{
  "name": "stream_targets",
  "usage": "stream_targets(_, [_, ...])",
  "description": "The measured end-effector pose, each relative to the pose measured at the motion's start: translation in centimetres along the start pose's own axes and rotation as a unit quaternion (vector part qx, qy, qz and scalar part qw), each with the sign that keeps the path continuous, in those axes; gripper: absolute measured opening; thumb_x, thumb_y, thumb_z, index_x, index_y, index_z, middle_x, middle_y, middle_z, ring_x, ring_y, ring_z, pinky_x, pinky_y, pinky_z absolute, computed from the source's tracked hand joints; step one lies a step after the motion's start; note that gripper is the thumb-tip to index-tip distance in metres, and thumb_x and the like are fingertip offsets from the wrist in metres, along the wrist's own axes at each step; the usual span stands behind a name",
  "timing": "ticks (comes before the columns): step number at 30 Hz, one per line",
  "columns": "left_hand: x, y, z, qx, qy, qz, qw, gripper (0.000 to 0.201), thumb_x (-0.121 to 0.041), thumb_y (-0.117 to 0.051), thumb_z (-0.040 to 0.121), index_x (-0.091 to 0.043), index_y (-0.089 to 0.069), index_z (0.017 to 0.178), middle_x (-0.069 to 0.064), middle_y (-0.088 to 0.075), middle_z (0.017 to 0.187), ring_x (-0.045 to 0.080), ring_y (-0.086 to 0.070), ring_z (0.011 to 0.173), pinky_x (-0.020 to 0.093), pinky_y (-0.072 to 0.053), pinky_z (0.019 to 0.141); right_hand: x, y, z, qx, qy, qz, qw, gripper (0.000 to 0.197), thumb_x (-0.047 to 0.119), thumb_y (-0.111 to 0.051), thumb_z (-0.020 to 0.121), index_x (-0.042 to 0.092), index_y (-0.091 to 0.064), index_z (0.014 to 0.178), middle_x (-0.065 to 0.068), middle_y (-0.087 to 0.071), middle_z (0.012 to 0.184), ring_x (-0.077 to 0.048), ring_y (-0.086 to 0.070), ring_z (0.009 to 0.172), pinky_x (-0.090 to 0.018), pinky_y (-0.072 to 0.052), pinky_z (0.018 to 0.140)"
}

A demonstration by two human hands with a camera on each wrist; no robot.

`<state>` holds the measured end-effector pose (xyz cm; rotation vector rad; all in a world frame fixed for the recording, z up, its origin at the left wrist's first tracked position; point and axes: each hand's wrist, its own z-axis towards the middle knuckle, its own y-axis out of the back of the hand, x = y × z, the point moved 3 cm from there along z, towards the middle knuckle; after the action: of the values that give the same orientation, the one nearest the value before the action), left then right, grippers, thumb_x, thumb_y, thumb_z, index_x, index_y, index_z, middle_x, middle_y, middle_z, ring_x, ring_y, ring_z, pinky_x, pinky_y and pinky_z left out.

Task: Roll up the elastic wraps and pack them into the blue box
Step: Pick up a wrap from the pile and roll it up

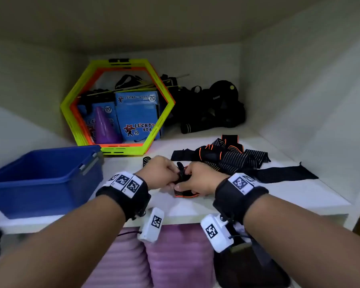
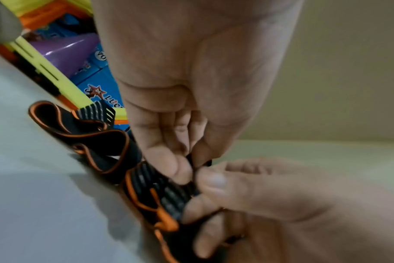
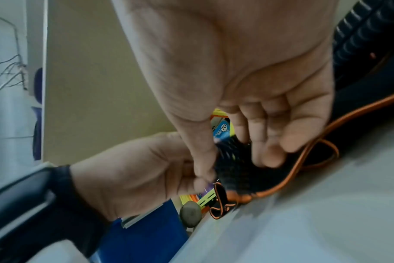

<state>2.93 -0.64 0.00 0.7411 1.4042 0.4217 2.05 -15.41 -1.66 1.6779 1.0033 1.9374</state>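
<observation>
Both hands meet over the front middle of the white shelf [image 1: 279, 196]. My left hand [image 1: 164, 173] and right hand [image 1: 197, 177] pinch one black elastic wrap with orange edging [image 1: 184, 175] between fingertips and thumbs. In the left wrist view the wrap [image 2: 160, 192] shows grey stripes, and its loose end [image 2: 85, 128] trails on the shelf. In the right wrist view the wrap [image 3: 236, 170] sits under the curled fingers [image 3: 270, 151]. A pile of loose wraps [image 1: 233, 156] lies just behind the right hand. The blue box [image 1: 44, 179] stands to the left and looks empty.
A yellow and orange hexagon frame [image 1: 116, 107] leans at the back, with blue packets [image 1: 137, 117] and a purple cone [image 1: 104, 127] behind it. Black gear [image 1: 212, 109] fills the back right corner. A small striped roll [image 1: 147, 160] lies behind the left hand. Purple mats [image 1: 175, 256] sit below the shelf.
</observation>
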Motion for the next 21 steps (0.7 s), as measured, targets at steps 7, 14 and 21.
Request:
stream_targets(7, [0.5,4.5,2.0,-0.087,-0.011,-0.141,0.986,0.013,-0.02,-0.059,0.098,-0.013,-0.069,0.095,0.009,-0.077,0.095,0.018,-0.068,0.065,0.028,-0.056,0.06,-0.6,2.8,-0.2,-0.125,-0.006,0.187,0.974,0.011,0.009,-0.064,0.092,0.012,-0.059,0.082,-0.01,-0.064,0.073,-0.016,-0.057,0.053,-0.023,-0.044,0.043])
stream_targets(14, [7.0,6.3,6.1,-0.176,0.085,0.107,0.975,0.021,-0.027,-0.069,0.091,-0.019,-0.072,0.109,0.012,-0.073,0.104,0.029,-0.068,0.087,0.026,-0.05,0.074,0.5,8.3,-3.4,-0.177,0.04,0.301,0.936,0.017,0.01,-0.061,0.091,0.015,-0.058,0.075,-0.007,-0.065,0.075,-0.017,-0.061,0.064,-0.03,-0.049,0.054])
stream_targets(21, [7.0,6.1,7.7,-0.171,0.125,0.088,0.973,0.008,-0.021,-0.073,0.085,-0.021,-0.078,0.08,0.005,-0.077,0.094,0.027,-0.07,0.089,0.032,-0.056,0.08,2.4,14.2,-6.5,-0.228,0.104,0.382,0.889,0.025,0.003,-0.056,0.095,0.018,-0.054,0.075,-0.001,-0.069,0.069,-0.016,-0.065,0.064,-0.031,-0.05,0.059])
